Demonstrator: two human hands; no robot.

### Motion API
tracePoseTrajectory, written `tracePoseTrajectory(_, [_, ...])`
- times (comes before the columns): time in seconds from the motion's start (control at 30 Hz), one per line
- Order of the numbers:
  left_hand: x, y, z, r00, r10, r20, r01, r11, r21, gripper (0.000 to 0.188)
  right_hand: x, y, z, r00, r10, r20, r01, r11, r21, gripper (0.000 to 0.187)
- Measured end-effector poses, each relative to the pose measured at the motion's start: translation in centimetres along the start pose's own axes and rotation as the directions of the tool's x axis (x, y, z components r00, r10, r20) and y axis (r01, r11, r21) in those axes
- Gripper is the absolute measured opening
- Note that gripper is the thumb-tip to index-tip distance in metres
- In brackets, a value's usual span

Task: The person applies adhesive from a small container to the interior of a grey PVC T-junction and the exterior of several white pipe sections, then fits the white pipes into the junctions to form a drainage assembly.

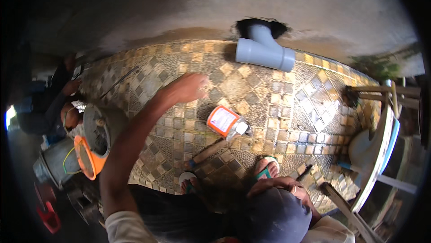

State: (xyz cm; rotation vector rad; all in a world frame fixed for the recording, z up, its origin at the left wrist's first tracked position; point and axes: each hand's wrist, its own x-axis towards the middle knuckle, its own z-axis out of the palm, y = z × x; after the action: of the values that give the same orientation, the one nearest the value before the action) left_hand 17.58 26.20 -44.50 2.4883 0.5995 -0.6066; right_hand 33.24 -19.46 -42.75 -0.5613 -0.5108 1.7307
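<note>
My left hand (191,87) is stretched out over the tiled floor, blurred, with its fingers too smeared to read. Just beyond it and to the right, a grey plastic pipe branch fitting (265,55) juts from a ragged hole at the foot of the wall. An orange container (223,120) with a white label and a white cap lies tilted on the floor, nearer to me than the hand. A wooden-handled tool (208,152), seemingly a hammer, lies beside it, its far end partly hidden. My right hand (287,184) rests over my bent knee, fingers laid across it.
At left stand a grey bucket (96,130), an orange basin (90,157) and a metal pail (56,164). Another person (47,103) crouches behind them. A thin rod (120,81) lies on the floor. A wooden frame (375,166) stands at right; a dark stick-like thing (305,172) lies beside my knee.
</note>
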Motion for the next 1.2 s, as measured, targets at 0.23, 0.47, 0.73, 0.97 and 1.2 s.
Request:
tracePoseTrajectory(0.23, [-13.6, 6.2, -1.2, 0.965, -0.038, 0.259, 0.1, 0.968, -0.229, 0.057, 7.0, -6.2, 2.4, 0.765, -0.332, 0.551, 0.47, 0.874, -0.125, 0.085])
tracePoseTrajectory(0.47, [-17.3, 9.9, -0.6, 0.964, 0.064, 0.257, 0.034, 0.932, -0.361, 0.057, 6.6, -0.6, 0.5, 0.782, -0.538, 0.315, 0.54, 0.837, 0.091, 0.066])
tracePoseTrajectory(0.73, [-15.5, 3.1, 5.1, 0.968, 0.175, 0.178, -0.137, 0.968, -0.209, 0.054, -2.4, 5.8, -3.6, 0.862, -0.024, -0.507, -0.191, 0.91, -0.368, 0.023])
tracePoseTrajectory(0.97, [-13.2, 0.9, 6.3, 0.95, 0.28, 0.135, -0.275, 0.96, -0.053, 0.052, -3.8, 7.2, -4.6, 0.618, -0.225, -0.754, -0.295, 0.822, -0.487, 0.023])
tracePoseTrajectory(1.2, [-12.6, -0.5, 6.6, 0.977, 0.179, 0.113, -0.152, 0.966, -0.21, 0.043, -4.8, -4.9, -13.5, 0.321, -0.518, -0.793, -0.463, 0.645, -0.608, 0.035])
